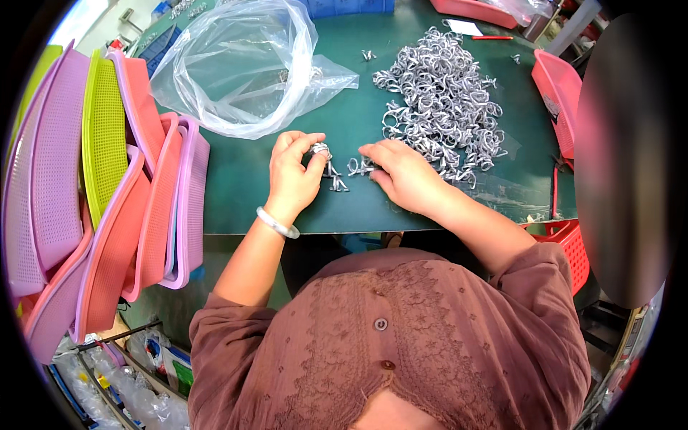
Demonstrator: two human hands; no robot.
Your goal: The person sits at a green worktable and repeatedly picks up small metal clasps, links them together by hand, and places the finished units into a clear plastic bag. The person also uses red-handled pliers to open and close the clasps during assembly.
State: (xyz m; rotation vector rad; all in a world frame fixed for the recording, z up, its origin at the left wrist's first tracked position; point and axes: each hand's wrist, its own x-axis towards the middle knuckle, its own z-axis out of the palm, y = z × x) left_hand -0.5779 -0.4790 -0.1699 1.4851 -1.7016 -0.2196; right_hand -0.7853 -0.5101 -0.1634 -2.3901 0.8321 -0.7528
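At the near side of the green table (244, 208), my left hand (295, 175) is closed around several small grey ring-shaped metal parts (334, 174). Some of them poke out beyond its thumb and fingers. My right hand (405, 175) rests just right of it, fingers bent over a few more grey ring-shaped parts (356, 166); its palm side is hidden. Beyond the right hand lies a large heap of the same grey parts (448, 93), each with a ring and short prongs.
A clear plastic bag (236, 86) lies open at the far left. Stacked purple, pink and green baskets (107, 129) line the left edge. Pink trays (557, 100) stand at the right, with a red basket (570, 251) below the table edge. A blurred dark shape blocks the far right.
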